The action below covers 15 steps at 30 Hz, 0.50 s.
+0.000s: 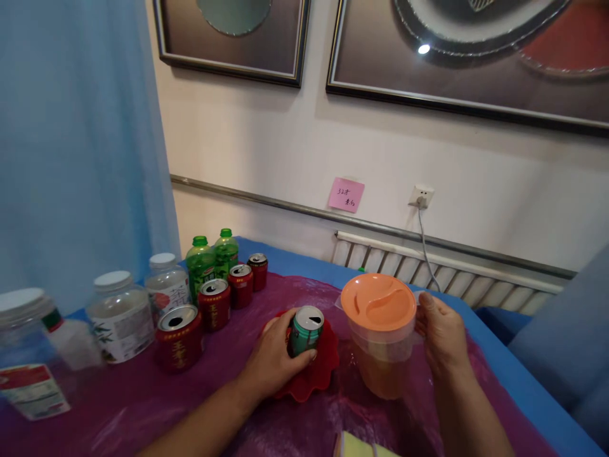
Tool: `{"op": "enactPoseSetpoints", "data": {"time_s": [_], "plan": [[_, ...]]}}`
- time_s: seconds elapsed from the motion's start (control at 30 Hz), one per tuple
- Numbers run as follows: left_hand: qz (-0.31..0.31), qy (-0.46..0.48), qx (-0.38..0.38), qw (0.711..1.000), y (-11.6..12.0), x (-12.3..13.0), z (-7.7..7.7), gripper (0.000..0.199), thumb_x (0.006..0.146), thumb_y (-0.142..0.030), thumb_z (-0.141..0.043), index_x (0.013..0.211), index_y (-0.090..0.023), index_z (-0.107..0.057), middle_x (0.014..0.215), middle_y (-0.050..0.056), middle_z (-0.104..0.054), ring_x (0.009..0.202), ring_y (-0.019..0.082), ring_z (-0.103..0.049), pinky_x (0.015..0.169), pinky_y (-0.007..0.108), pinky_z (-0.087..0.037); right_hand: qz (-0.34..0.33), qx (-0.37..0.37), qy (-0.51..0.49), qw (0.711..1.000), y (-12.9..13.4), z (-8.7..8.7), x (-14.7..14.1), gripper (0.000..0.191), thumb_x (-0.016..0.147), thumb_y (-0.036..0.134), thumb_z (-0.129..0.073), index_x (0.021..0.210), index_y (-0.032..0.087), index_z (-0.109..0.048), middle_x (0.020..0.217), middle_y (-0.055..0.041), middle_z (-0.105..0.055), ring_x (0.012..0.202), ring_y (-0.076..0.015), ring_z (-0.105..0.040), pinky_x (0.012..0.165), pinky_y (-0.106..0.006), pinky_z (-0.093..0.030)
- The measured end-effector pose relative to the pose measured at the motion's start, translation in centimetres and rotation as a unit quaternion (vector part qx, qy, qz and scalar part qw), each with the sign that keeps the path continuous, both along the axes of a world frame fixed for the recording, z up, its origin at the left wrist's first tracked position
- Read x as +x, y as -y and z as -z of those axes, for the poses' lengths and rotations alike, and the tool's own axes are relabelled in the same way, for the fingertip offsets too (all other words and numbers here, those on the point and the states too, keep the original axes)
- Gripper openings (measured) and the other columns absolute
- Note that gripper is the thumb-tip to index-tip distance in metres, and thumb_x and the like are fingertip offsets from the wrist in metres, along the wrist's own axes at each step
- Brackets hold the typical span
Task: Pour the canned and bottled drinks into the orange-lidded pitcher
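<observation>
My left hand [273, 355] is wrapped round a green drink can [307, 331] with an opened top. The can stands upright over a red scalloped dish [320, 374]; whether it rests on the dish is hidden. To the right, my right hand [442, 330] grips the handle of a clear plastic pitcher [383, 365]. An orange lid [379, 301] covers the pitcher, which holds a yellowish-brown liquid. The pitcher is upright, just right of the dish.
Several red cans [214, 304] form a row at the left. Behind them stand two green bottles [200, 263] and clear jars [121, 317] with white lids. A yellow cloth-like item [359, 446] lies at the near edge. Purple plastic sheeting [285, 292] covers the blue table.
</observation>
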<state>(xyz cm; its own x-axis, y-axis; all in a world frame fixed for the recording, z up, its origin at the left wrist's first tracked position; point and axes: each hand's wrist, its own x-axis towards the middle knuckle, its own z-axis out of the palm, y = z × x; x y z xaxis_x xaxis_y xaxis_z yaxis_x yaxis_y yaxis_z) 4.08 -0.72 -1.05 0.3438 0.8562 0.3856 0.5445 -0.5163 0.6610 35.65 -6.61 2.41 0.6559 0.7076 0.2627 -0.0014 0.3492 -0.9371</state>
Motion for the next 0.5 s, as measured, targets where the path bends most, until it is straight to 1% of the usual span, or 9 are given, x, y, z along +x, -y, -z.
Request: {"op": "enactPoseSetpoints", "data": {"time_s": [0.17,0.3,0.5], "plan": [[-0.006,-0.024,0.019,1.000,-0.08,-0.05,0.30,0.069,0.066,-0.039,-0.081,0.130,-0.025,-0.059,0.130,0.010,-0.068,0.120,0.033,-0.061,0.105,0.048,-0.047,0.035,-0.022,0.078,0.996,0.23,-0.20,0.37,0.060,0.072,0.070,-0.075,0.056,0.022,-0.042,0.052,0.0072,-0.032,0.048,-0.0088,-0.029,0.044,-0.023,-0.022],[-0.006,-0.026,0.020,0.999,-0.09,-0.06,0.33,0.070,0.065,-0.039,-0.082,0.130,-0.026,-0.059,0.129,0.010,-0.068,0.120,0.034,-0.060,0.104,0.049,-0.046,0.062,-0.050,0.128,0.989,0.29,-0.40,0.02,0.062,0.071,0.073,-0.073,0.055,0.021,-0.042,0.053,0.0066,-0.031,0.051,-0.0094,-0.028,0.046,-0.023,-0.022],[0.006,-0.029,0.022,0.999,0.16,-0.10,-0.01,0.069,0.066,-0.037,-0.082,0.130,-0.027,-0.059,0.124,0.008,-0.069,0.115,0.032,-0.062,0.103,0.047,-0.046,0.073,-0.073,0.172,0.980,0.21,-0.45,-0.56,0.065,0.072,0.077,-0.068,0.052,0.022,-0.040,0.051,0.0060,-0.032,0.051,-0.0101,-0.029,0.047,-0.025,-0.023]]}}
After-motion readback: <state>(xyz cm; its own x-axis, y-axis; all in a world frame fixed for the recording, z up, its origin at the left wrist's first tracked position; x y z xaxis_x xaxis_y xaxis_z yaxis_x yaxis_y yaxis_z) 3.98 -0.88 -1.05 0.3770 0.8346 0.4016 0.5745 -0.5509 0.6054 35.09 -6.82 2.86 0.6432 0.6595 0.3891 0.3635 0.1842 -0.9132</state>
